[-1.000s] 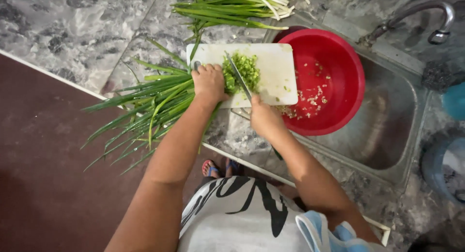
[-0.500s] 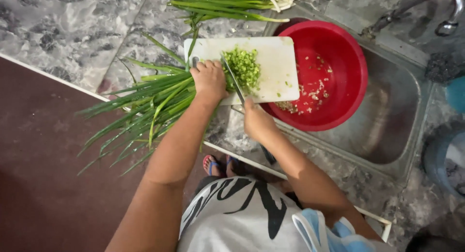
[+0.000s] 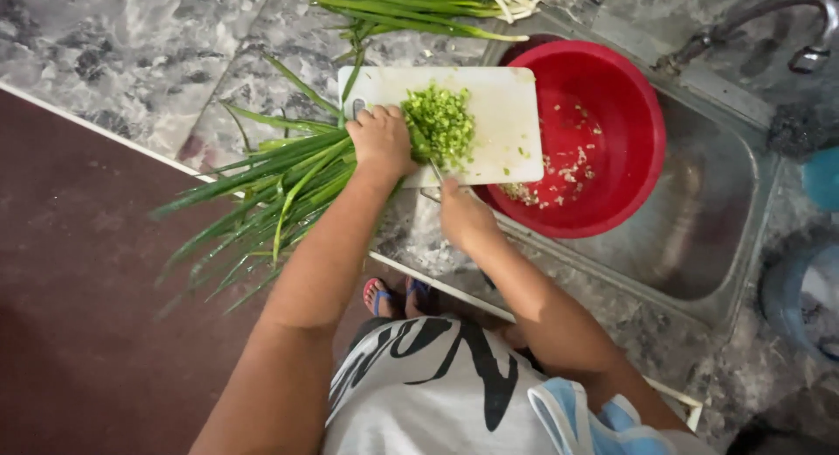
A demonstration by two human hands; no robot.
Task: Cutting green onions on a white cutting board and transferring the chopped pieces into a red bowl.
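My left hand (image 3: 381,140) presses down on a bundle of long green onion leaves (image 3: 271,188) at the left edge of a white cutting board (image 3: 502,123). A heap of chopped green pieces (image 3: 441,123) lies on the board just right of that hand. My right hand (image 3: 463,215) grips a knife (image 3: 434,168) whose blade is mostly hidden between the two hands, at the cut end of the bundle.
A red basin (image 3: 603,140) holding pale chopped bits sits in the steel sink (image 3: 699,236), partly under the board. More green onions (image 3: 419,5) lie at the back of the marble counter (image 3: 131,44). A tap (image 3: 786,18) stands at the far right. Dark floor lies below.
The right hand has drawn back toward me with the knife, so the blade no longer lies across the board. The left hand stays on the bundle.
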